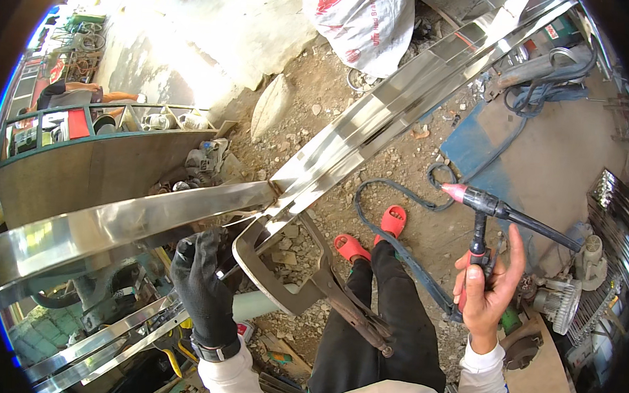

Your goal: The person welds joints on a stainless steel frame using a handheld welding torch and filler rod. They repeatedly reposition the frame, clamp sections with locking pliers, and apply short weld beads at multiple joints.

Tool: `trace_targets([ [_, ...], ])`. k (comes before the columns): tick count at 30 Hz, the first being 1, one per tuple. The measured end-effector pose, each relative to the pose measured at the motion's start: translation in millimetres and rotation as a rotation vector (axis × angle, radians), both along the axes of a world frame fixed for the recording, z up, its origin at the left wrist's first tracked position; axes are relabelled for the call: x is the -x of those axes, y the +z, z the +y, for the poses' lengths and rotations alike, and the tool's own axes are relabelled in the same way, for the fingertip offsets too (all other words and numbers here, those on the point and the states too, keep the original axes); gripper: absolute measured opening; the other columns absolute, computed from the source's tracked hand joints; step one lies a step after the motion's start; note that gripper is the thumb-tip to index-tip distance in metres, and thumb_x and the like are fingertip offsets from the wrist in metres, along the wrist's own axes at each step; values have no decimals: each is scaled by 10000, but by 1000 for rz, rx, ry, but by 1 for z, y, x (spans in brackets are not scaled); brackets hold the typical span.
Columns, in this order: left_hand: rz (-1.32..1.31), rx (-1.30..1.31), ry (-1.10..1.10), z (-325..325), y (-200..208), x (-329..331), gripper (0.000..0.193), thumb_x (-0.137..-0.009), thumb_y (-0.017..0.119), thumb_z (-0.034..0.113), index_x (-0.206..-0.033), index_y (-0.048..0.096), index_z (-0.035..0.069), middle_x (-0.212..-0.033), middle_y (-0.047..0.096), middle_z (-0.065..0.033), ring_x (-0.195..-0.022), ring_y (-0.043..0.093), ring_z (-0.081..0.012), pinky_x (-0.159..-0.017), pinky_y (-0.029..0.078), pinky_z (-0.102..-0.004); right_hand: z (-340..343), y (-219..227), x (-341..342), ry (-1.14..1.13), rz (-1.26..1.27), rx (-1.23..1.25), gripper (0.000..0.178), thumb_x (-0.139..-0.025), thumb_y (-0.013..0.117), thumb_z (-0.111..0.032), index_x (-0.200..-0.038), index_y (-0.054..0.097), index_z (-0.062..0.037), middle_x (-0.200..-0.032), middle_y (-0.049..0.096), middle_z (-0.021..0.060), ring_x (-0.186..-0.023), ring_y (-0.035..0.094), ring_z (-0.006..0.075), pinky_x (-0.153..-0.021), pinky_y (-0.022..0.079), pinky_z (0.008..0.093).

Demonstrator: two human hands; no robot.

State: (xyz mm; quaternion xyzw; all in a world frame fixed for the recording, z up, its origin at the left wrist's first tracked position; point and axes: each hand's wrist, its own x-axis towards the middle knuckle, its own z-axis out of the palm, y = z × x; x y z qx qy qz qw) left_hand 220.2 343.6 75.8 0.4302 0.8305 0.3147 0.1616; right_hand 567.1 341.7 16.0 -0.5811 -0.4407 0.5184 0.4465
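Observation:
My right hand (492, 294) grips the red and black handle of a TIG welding torch (483, 203), its pink nozzle pointing left and its thumb and forefinger raised. My left hand (204, 287), in a black glove, has its fingers drawn together below a shiny metal tube (126, 217). A thin rod-like line shows near its fingertips, but I cannot make out what they hold. That tube meets a longer shiny metal tube (400, 94) at a corner. Locking C-clamp pliers (276, 288) hang at this corner, just right of the glove, jaws around the metal.
A dark cable (425, 272) runs from the torch across the rubble ground. A blue-edged board (476, 145) lies at right, near metal scrap and a motor (591, 260). A white sack (365, 19) stands far ahead. A green-framed cabinet (100, 162) lies at left. Another person's arm (119, 97) shows beyond.

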Motion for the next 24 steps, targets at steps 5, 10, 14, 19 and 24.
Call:
trace_targets([
  [5, 503, -233, -339, 22, 27, -42, 63, -937, 650, 58, -964, 664, 2, -962, 657, -119, -854, 635, -261, -784, 526, -328, 15, -1, -5, 27, 9, 27, 750, -991, 632, -159, -1581, 182, -51, -891, 654, 102, -569, 538, 63, -497, 438, 209],
  [10, 50, -329, 101, -10, 3, -27, 176, -1038, 519, 152, -1073, 639, 28, -980, 663, -98, -902, 631, -205, -842, 522, -342, 19, -3, -7, 78, -22, -11, 762, -972, 669, -159, -1564, 212, -14, -917, 665, 108, -620, 551, 63, -551, 453, 215],
  [14, -628, -461, 406, -44, -7, 11, 252, -1074, 505, 294, -1115, 628, 79, -1051, 667, -76, -917, 631, -193, -879, 517, -363, 17, 0, -7, 90, 1, 47, 622, -985, 656, -184, -1493, 352, 7, -887, 660, 87, -588, 535, 52, -519, 437, 199],
  [19, -767, -396, 242, -67, 2, 22, 237, -1056, 543, 317, -1020, 611, 93, -980, 614, -42, -878, 572, -162, -839, 468, -325, -9, -12, -18, 46, 66, 396, 318, -986, 660, -165, -1241, 531, -26, -822, 660, 71, -534, 539, 58, -451, 425, 208],
  [24, -940, -106, 174, -74, 32, -2, 137, -1009, 591, 208, -1008, 618, 74, -994, 613, -64, -896, 575, -190, -852, 459, -362, -59, 13, -56, -207, 171, 688, 333, -968, 683, -153, -1242, 520, -56, -824, 661, 90, -476, 560, 114, -392, 449, 266],
])
